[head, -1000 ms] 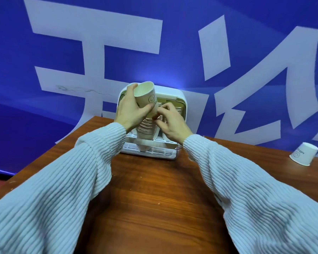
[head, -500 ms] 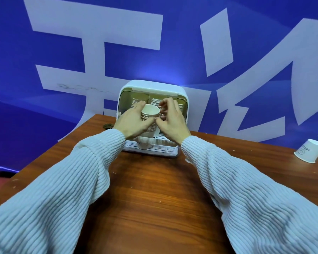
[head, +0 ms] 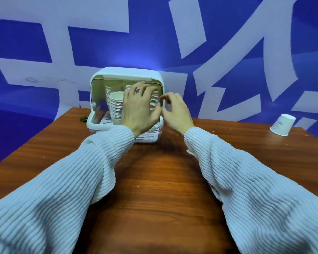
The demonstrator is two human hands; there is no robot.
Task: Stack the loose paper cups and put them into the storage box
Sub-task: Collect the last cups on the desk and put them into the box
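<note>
The tall ribbed stack of cream paper cups [head: 116, 109] now stands upright inside the open white plastic storage box [head: 128, 74] (no longer lifted before it), the left hand [head: 139, 107] spread in front of the box beside the stack, the right hand [head: 176, 111] withdrawn with loosely curled, empty fingers.

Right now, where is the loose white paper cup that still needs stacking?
In the head view, the loose white paper cup stands upside down at the wooden table's far right edge, well right of the white storage box.
</note>
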